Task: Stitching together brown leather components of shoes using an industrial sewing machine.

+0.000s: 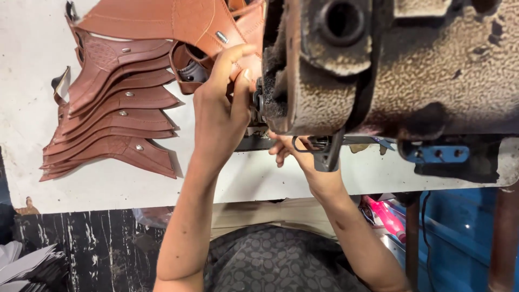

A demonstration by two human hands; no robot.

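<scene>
My left hand (pixel 221 103) grips a brown leather piece (pixel 178 21) with a metal snap, pressing it against the needle side of a worn, grimy sewing machine (pixel 389 59). My right hand (pixel 289 150) reaches under the machine head; most of its fingers are hidden behind the machine and a dark metal lever (pixel 324 154). What it touches cannot be made out.
A fanned stack of brown leather pieces (pixel 116 116) with snaps lies on the white table (pixel 108 189) at the left. A blue metal bracket (pixel 438 154) sits under the machine at right. Below the table edge are a pink object (pixel 386 216) and blue frame.
</scene>
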